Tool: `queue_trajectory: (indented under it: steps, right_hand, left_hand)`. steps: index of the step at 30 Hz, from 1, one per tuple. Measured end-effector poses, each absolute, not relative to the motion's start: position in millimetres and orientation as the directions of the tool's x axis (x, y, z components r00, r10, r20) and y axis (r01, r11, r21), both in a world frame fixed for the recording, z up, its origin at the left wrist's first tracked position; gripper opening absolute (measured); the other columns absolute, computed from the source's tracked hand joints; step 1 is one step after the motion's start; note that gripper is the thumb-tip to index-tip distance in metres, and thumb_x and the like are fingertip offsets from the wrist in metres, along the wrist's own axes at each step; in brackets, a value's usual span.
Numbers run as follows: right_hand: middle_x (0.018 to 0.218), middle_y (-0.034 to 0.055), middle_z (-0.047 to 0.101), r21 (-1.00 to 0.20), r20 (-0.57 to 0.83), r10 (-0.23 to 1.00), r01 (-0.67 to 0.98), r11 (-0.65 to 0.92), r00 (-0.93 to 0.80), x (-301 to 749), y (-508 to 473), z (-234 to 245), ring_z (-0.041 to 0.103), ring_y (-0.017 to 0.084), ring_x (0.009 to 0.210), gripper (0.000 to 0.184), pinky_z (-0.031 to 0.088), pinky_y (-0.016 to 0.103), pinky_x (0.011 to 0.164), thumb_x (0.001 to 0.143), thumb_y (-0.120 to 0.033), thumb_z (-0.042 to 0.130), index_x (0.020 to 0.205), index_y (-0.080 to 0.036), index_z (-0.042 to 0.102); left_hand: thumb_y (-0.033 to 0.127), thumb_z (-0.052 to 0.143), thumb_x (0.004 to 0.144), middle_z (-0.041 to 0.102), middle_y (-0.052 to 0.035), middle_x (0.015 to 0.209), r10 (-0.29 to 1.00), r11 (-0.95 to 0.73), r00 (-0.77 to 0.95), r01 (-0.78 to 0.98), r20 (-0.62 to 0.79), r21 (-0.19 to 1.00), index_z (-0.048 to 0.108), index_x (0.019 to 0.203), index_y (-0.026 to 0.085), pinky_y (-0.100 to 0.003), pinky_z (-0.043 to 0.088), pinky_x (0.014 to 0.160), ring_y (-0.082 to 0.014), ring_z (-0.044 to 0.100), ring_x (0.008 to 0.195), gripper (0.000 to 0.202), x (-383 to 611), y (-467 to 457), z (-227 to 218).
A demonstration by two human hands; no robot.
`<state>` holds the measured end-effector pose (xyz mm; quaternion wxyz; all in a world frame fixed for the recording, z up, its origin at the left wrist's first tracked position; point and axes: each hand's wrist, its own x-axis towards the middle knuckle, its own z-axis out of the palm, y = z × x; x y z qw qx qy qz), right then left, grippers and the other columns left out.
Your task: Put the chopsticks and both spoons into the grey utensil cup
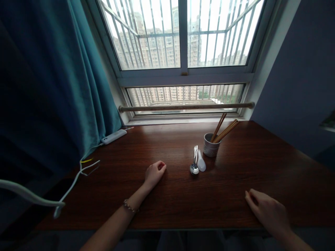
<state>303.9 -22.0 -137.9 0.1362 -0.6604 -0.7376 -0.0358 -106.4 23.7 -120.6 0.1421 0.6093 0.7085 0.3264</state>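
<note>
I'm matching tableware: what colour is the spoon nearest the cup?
That spoon is white; the head view shows it.

Left hand point(155, 172) loosely curled, forearm point(117, 219) extended; right hand point(270, 210) likewise

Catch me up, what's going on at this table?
Nothing is being handled at this moment. A person's left hand and right hand are loosely curled at the wooden table, with no object visible in either. Between them, farther from the person than the right hand, metal spoons lie beside a white spoon. Just behind, to the right, a gray cup stands upright with chopsticks leaning in it.
</note>
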Motion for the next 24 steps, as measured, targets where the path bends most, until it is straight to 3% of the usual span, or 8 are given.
queue_trajectory:
  steps: [5,6,9,11,13,16,20,24]
  right_hand:
    - [0.072,0.0043,0.052,-0.201,0.458,0.728,0.738,0.644,-0.510,201.5,17.9,-98.6,0.046,0.014,0.073,0.026,0.031,0.026,0.068,0.086,-0.024,0.033,0.071,-0.015,0.053]
    - [0.074,0.0052,0.052,-0.210,0.513,0.696,0.713,0.669,-0.502,180.6,28.4,-93.4,0.045,0.015,0.076,0.024,0.031,0.026,0.071,0.085,-0.024,0.034,0.072,-0.015,0.052]
    - [0.079,0.0064,0.052,-0.274,0.606,0.680,0.695,0.665,-0.412,138.2,56.0,-90.6,0.044,0.017,0.081,0.020,0.032,0.028,0.075,0.084,-0.021,0.035,0.079,-0.014,0.052]
    - [0.085,0.0064,0.052,-0.313,0.600,0.707,0.704,0.638,-0.374,128.9,67.9,-96.2,0.044,0.017,0.084,0.020,0.032,0.028,0.079,0.084,-0.020,0.034,0.085,-0.014,0.053]
    - [0.089,0.0060,0.053,-0.339,0.558,0.749,0.726,0.598,-0.357,130.0,75.1,-103.3,0.044,0.016,0.086,0.021,0.032,0.027,0.080,0.085,-0.019,0.034,0.090,-0.015,0.053]
    - [0.090,0.0063,0.053,-0.333,0.472,0.822,0.799,0.501,-0.319,138.1,81.7,-111.0,0.046,0.016,0.087,0.022,0.033,0.025,0.077,0.085,-0.019,0.033,0.090,-0.015,0.054]
    - [0.088,0.0079,0.054,-0.269,0.374,0.897,0.897,0.349,-0.237,144.1,88.0,-114.0,0.049,0.017,0.083,0.022,0.033,0.026,0.071,0.085,-0.024,0.035,0.087,-0.015,0.054]
    - [0.086,0.0071,0.055,-0.324,0.298,0.936,0.902,0.286,-0.189,144.4,90.7,-114.2,0.052,0.016,0.076,0.023,0.032,0.024,0.063,0.084,-0.029,0.035,0.087,-0.015,0.054]
  left_hand:
    - [0.027,0.044,0.083,0.048,0.0000,0.060,0.852,-0.393,-0.030,0.623,0.523,0.676,0.052,0.073,0.014,-0.023,0.031,0.049,-0.0117,0.042,0.052,0.018,-32.7,20.9,-86.1]
    - [0.024,0.042,0.084,0.048,-0.0006,0.062,0.780,-0.555,0.106,0.573,0.617,0.603,0.051,0.074,0.014,-0.023,0.032,0.050,-0.0112,0.042,0.052,0.017,-14.6,14.6,-81.6]
    - [0.019,0.043,0.080,0.043,0.0001,0.056,0.331,-0.928,0.583,0.345,0.742,0.143,0.047,0.065,0.014,-0.025,0.028,0.045,-0.0108,0.038,0.048,0.016,29.0,-10.4,-83.6]
    - [0.022,0.046,0.080,0.035,0.0021,0.049,0.114,-0.976,0.671,0.214,0.733,-0.044,0.039,0.056,0.014,-0.024,0.023,0.039,-0.0089,0.031,0.042,0.026,43.4,-24.7,-94.6]
    - [0.024,0.047,0.081,0.032,0.0028,0.048,-0.001,-0.987,0.701,0.112,0.713,-0.112,0.039,0.055,0.014,-0.024,0.022,0.038,-0.0081,0.031,0.041,0.029,46.5,-31.6,-105.3]
    - [0.022,0.046,0.079,0.032,0.0027,0.047,0.116,-0.984,0.687,0.178,0.718,-0.012,0.038,0.056,0.014,-0.024,0.020,0.037,-0.0083,0.030,0.040,0.026,39.1,-26.7,-111.1]
    - [0.018,0.041,0.080,0.039,0.0008,0.051,0.486,-0.868,0.521,0.385,0.702,0.314,0.041,0.061,0.014,-0.024,0.024,0.041,-0.0086,0.032,0.042,0.020,26.0,-5.7,-109.4]
    - [0.024,0.041,0.085,0.040,0.0002,0.053,0.770,-0.628,0.248,0.460,0.588,0.628,0.045,0.061,0.014,-0.024,0.027,0.047,-0.0093,0.035,0.047,0.026,16.2,15.0,-112.5]
